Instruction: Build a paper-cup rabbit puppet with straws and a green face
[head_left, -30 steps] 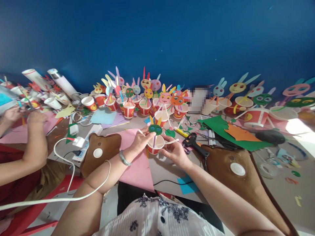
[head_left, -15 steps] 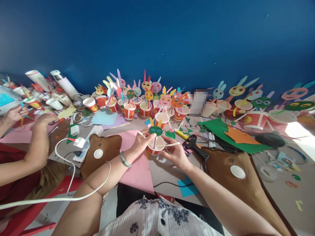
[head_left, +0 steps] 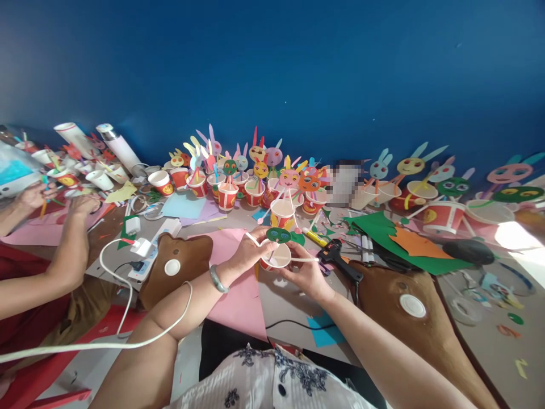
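"Head view: what is held, taking nearest things first?"
"Left hand (head_left: pixel 250 253) and right hand (head_left: pixel 305 274) are closed on opposite sides of the paper cup (head_left: pixel 280 257), over the counter (head_left: pixel 279 307), left thumb at the green paper face (head_left: pixel 280 234)"
"And its handling?"
"Probably light, thin-walled and easily crushed, the face easily bent; a gentle hold low on its side suits it. Decorated cups (head_left: pixel 228 197) stand farther back"

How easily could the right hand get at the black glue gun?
Probably yes: the black glue gun lies close beside the right hand, uncovered, though that hand is occupied with the paper cup.
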Demonstrator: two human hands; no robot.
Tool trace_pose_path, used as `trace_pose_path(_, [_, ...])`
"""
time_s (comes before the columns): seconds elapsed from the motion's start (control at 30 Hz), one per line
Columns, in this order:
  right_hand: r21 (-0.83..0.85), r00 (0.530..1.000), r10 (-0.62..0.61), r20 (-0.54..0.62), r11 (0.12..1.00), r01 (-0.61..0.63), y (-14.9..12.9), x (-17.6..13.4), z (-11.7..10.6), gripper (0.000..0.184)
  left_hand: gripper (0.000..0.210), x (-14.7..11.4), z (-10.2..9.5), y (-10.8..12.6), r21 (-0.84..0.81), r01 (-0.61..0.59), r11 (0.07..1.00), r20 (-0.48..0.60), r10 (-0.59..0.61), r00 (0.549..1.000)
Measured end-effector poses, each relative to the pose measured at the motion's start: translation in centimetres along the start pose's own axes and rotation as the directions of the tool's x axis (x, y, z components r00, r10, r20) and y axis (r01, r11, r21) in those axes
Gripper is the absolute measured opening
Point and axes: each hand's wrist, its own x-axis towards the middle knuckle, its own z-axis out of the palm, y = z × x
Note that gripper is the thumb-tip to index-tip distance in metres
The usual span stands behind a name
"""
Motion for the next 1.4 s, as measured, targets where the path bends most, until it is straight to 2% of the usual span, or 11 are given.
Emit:
trace_pose_path(0.1, [-0.007, 1.000, 0.007, -0.017, 1.000, -0.007, -0.4, 0.0, -0.2, 0.069, 0.058, 0.0, 0.0, 0.0, -0.122, 0.049, 0.991, 0.073, -0.040, 0.997])
trace_pose_path(0.2, [0.017, 1.000, 0.019, -0.022, 1.000, -0.019, -0.3, 0.1, -0.5, 0.072, 0.078, 0.1, -0.1, 0.1, -0.190, 0.042, 0.981, 0.134, -0.017, 0.991])
trace_pose_path(0.37, [0.036, 0.998, -0.018, -0.065, 0.999, 0.020, 0.3, 0.4, -1.1, 0.075, 0.099, 0.4, -0.7, 0.2, -0.115, -0.020, 0.993, 0.205, 0.043, 0.978])
trace_pose_path(0.57, [0.010, 0.994, -0.062, -0.092, 0.998, 0.063, 0.2, 0.7, -1.4, 0.074, 0.093, 0.7, -1.5, -0.6, 0.110, -0.012, 0.994, 0.185, -0.009, 0.983])
trace_pose_path(0.7, [0.064, 0.996, -0.067, -0.056, 0.995, 0.071, 0.5, 0.7, -1.4, 0.074, 0.081, 0.8, -1.5, -0.2, 0.106, -0.019, 0.994, 0.178, 0.000, 0.984])
trace_pose_path(0.8, [0.101, 0.997, -0.055, -0.054, 0.993, 0.060, 1.0, 0.6, -1.5, 0.071, 0.065, 1.1, -2.0, 0.8, 0.072, -0.026, 0.997, 0.098, 0.019, 0.995])
trace_pose_path(0.9, [0.104, 0.993, -0.069, -0.095, 0.991, 0.079, 1.0, 0.5, -1.6, 0.066, 0.048, 2.0, -3.5, 1.6, 0.056, -0.049, 0.997, -0.080, 0.054, 0.995])
trace_pose_path(0.97, [0.100, 0.995, -0.057, -0.084, 0.993, 0.065, 0.8, 0.4, -1.7, 0.063, 0.049, 2.9, -4.7, 1.7, 0.006, -0.073, 0.997, -0.215, 0.072, 0.974])
trace_pose_path(1.07, [0.023, 0.998, -0.050, -0.030, 0.998, 0.050, 0.5, 0.2, -1.7, 0.055, 0.058, 4.2, -6.2, 0.9, -0.017, -0.113, 0.993, -0.434, 0.095, 0.896])
trace_pose_path(1.3, [-0.290, 0.951, -0.310, -0.017, 0.911, 0.292, 0.6, -0.4, -1.3, 0.030, 0.054, 5.3, -7.8, -2.7, 0.094, 0.016, 0.995, -0.581, 0.042, 0.813])
trace_pose_path(1.4, [-0.337, 0.934, -0.357, 0.025, 0.877, 0.344, 0.5, -0.6, -1.2, 0.026, 0.057, 5.5, -8.2, -4.2, 0.163, 0.053, 0.985, -0.569, 0.050, 0.821])
